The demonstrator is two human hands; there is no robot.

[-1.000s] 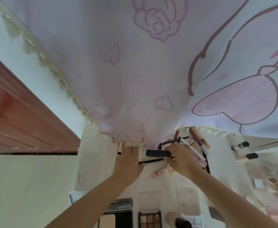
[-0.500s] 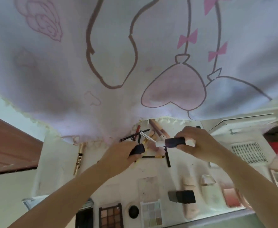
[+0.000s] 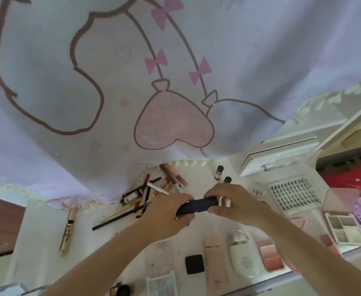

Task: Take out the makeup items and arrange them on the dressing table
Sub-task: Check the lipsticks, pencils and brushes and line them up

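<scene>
Nearest, a black compact [image 3: 194, 264] and a pale bottle [image 3: 244, 256] lie on the bench [image 3: 43, 242]. Above them, both hands close on one dark tube [image 3: 198, 206]: the left hand [image 3: 167, 212] grips its lower left end, the right hand [image 3: 231, 202] its upper right end. Beyond lies a heap of pencils [image 3: 141, 199], then the curtain [image 3: 132, 82].

Single head-worn view, looking down, close over dressing table [image 3: 36, 231]
</scene>
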